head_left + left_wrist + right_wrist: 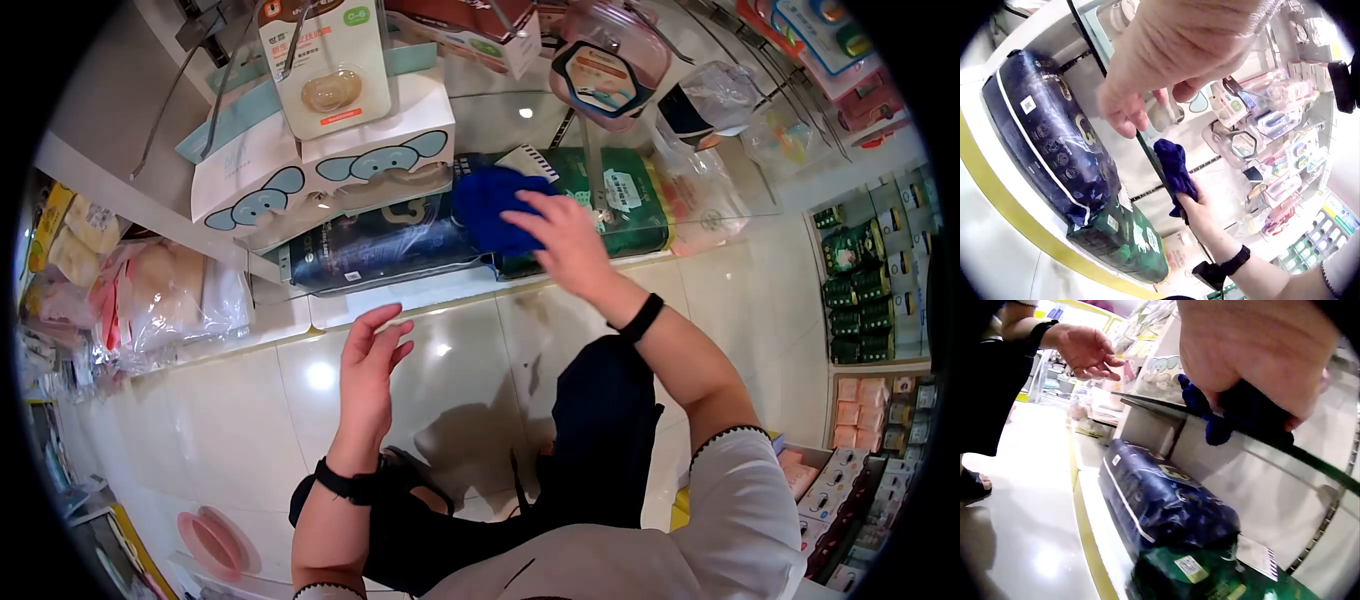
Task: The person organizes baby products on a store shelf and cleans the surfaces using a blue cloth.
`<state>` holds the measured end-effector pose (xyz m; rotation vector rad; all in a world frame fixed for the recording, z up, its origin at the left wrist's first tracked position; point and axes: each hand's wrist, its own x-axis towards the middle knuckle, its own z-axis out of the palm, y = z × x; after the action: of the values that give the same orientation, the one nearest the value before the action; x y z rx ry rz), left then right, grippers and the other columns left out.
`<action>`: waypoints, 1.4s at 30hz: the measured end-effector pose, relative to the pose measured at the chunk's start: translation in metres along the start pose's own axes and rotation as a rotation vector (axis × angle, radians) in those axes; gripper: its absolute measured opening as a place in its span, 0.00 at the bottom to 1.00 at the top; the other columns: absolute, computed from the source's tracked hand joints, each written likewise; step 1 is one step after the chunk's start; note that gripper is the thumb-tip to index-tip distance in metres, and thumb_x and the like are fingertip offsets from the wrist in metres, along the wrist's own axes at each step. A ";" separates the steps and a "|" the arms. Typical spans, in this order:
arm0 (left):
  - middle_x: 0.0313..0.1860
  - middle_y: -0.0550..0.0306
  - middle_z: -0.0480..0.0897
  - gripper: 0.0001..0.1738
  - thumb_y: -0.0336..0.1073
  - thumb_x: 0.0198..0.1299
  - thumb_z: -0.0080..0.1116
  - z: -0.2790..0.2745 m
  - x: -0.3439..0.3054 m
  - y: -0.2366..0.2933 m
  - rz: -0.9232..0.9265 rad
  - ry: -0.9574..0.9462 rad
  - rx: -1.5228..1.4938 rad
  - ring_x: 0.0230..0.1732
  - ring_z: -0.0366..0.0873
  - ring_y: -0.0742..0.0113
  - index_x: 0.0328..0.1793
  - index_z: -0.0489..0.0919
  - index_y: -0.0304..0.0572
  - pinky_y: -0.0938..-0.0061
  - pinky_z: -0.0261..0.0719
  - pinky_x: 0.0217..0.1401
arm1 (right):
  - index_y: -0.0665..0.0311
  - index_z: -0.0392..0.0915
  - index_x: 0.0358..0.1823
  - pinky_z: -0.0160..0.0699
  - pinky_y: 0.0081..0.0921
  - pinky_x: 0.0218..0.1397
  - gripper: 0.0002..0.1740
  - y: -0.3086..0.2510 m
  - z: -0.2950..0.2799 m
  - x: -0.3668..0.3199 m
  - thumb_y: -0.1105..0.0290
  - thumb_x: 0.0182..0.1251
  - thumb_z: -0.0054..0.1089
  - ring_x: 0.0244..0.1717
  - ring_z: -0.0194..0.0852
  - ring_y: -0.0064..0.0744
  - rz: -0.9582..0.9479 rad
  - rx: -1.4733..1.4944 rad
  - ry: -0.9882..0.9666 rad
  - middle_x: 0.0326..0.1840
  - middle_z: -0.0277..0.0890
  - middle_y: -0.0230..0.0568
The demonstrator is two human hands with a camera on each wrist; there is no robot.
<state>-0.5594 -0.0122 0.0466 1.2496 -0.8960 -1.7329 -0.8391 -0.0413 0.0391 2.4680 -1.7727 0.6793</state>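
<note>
A dark blue cloth [490, 212] lies bunched on the clear glass shelf [1329, 467]. My right hand [572, 245] grips the cloth from above, and part of it droops over the shelf's front edge in the right wrist view. To the left, my left hand [372, 358] hangs in front of the shelving with its fingers loosely bent and nothing in them. Below the glass, a dark blue plastic-wrapped pack [1054, 134] and a green pack [1129, 244] lie end to end on the bottom shelf.
White boxes with elephant drawings [375, 160] stand on the glass, left of the cloth. A pink clear case [612, 65] and other packaged goods hang behind on metal hooks. Tiled floor [240, 400] stretches in front, with a pink basin [210, 540] at lower left.
</note>
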 end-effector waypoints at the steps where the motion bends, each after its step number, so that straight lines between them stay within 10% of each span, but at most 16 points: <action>1: 0.55 0.59 0.71 0.15 0.31 0.60 0.48 0.007 0.001 -0.001 0.012 -0.012 0.004 0.52 0.72 0.69 0.55 0.71 0.41 0.72 0.72 0.52 | 0.49 0.72 0.54 0.63 0.35 0.55 0.35 0.010 -0.011 -0.007 0.82 0.38 0.55 0.55 0.61 0.40 0.038 -0.048 -0.004 0.60 0.64 0.35; 7: 0.54 0.63 0.68 0.20 0.29 0.58 0.49 0.017 0.019 -0.006 0.040 0.117 -0.045 0.52 0.70 0.71 0.58 0.68 0.45 0.70 0.71 0.53 | 0.59 0.75 0.48 0.70 0.38 0.50 0.23 0.106 -0.051 -0.012 0.79 0.46 0.52 0.45 0.71 0.53 0.491 0.029 0.109 0.45 0.73 0.51; 11: 0.51 0.61 0.72 0.13 0.32 0.59 0.50 0.025 0.034 -0.009 0.088 0.023 -0.167 0.52 0.70 0.69 0.51 0.70 0.45 0.68 0.71 0.52 | 0.61 0.73 0.49 0.69 0.38 0.53 0.21 0.143 -0.019 0.041 0.72 0.50 0.56 0.49 0.71 0.51 0.263 -0.137 0.405 0.50 0.72 0.51; 13: 0.52 0.60 0.73 0.11 0.34 0.60 0.50 0.025 0.041 -0.021 0.057 0.006 -0.173 0.53 0.70 0.66 0.49 0.70 0.46 0.65 0.71 0.53 | 0.57 0.65 0.59 0.57 0.42 0.65 0.31 0.130 -0.012 0.078 0.53 0.54 0.56 0.66 0.51 0.52 0.763 -0.055 -0.095 0.69 0.49 0.48; 15: 0.52 0.61 0.71 0.12 0.34 0.60 0.50 0.027 0.042 -0.024 0.019 0.046 -0.148 0.53 0.70 0.65 0.50 0.70 0.46 0.64 0.71 0.53 | 0.47 0.50 0.70 0.38 0.47 0.71 0.46 0.163 0.034 0.096 0.35 0.51 0.48 0.72 0.34 0.56 0.732 -0.164 -0.170 0.76 0.29 0.43; 19: 0.50 0.60 0.70 0.18 0.32 0.58 0.51 0.039 0.028 -0.013 0.036 0.060 -0.186 0.51 0.71 0.69 0.55 0.67 0.43 0.69 0.72 0.50 | 0.45 0.60 0.65 0.56 0.39 0.65 0.32 0.113 0.022 0.124 0.47 0.59 0.46 0.66 0.54 0.48 0.393 0.208 -0.227 0.68 0.54 0.49; 25: 0.51 0.57 0.72 0.12 0.30 0.60 0.48 0.038 0.035 -0.016 0.140 0.085 -0.097 0.50 0.73 0.66 0.50 0.70 0.40 0.72 0.75 0.49 | 0.42 0.63 0.63 0.51 0.41 0.68 0.25 0.036 0.028 0.042 0.61 0.62 0.49 0.68 0.47 0.51 0.011 0.048 -0.104 0.70 0.49 0.44; 42: 0.51 0.55 0.74 0.08 0.31 0.63 0.45 0.067 0.005 -0.037 -0.056 -0.069 -0.048 0.44 0.75 0.66 0.46 0.72 0.42 0.70 0.78 0.43 | 0.50 0.71 0.55 0.71 0.38 0.49 0.26 0.232 -0.093 -0.157 0.77 0.51 0.54 0.46 0.71 0.49 0.521 -0.454 0.192 0.50 0.71 0.48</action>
<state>-0.6320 0.0053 0.0291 1.2000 -0.8621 -1.8409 -1.1207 0.0434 0.0136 1.6144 -2.2021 0.4385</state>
